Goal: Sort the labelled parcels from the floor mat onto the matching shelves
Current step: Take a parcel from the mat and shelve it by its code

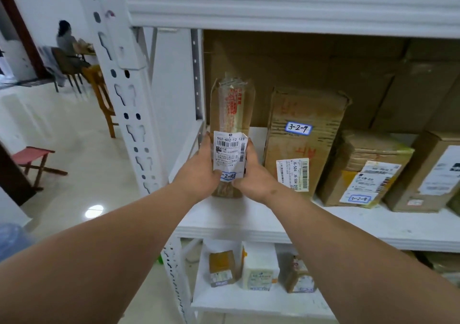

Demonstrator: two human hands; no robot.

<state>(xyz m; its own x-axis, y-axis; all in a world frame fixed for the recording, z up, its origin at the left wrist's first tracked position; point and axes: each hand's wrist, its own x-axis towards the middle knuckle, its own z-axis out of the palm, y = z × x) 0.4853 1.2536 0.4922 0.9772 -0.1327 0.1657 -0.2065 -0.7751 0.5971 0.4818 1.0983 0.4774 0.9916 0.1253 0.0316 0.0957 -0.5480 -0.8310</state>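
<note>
A: At the centre of the frame, on the white shelf (249, 214), a tall taped parcel (230, 114) is stood upright, just left of the box marked 3-2-9 (306, 137).

B: It is gripped low, left hand (202, 172) and right hand (250, 174) curled round it. Stiff, light and tippy is judged; slick tape is best avoided.

Brown parcel (232, 114) with red print, white shelf (323, 226)

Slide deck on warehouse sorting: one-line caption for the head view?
Both hands stand a tall taped parcel on the shelf beside the box tagged 3-2-9.
</note>
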